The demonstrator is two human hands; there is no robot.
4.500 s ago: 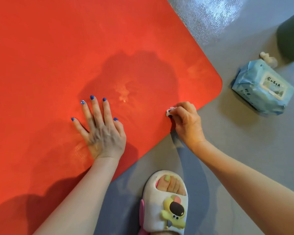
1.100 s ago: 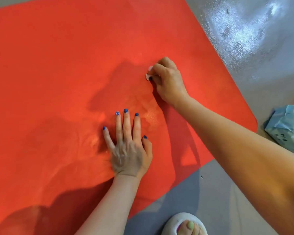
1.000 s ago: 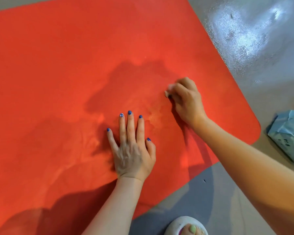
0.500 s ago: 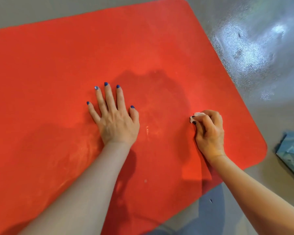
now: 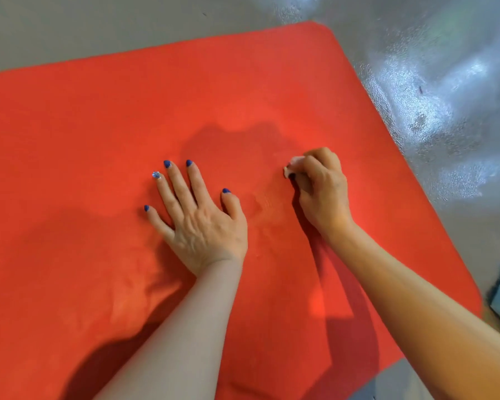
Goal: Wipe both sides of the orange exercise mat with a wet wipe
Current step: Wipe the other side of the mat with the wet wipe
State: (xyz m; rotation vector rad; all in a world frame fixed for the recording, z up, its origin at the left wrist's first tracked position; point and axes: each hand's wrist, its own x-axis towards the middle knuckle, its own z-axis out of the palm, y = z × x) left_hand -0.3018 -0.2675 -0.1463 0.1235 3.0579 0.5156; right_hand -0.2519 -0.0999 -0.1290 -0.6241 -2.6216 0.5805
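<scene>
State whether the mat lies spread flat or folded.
Spread flat: the mat lies in one layer on the floor, left hand pressing it.

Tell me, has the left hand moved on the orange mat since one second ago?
Yes. The left hand, flat on the orange exercise mat, has shifted away from the mat's near edge toward its middle, farther from the person.

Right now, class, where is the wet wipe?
Head view: the wet wipe is bunched in the right hand on the orange mat, right of the left hand.
</scene>
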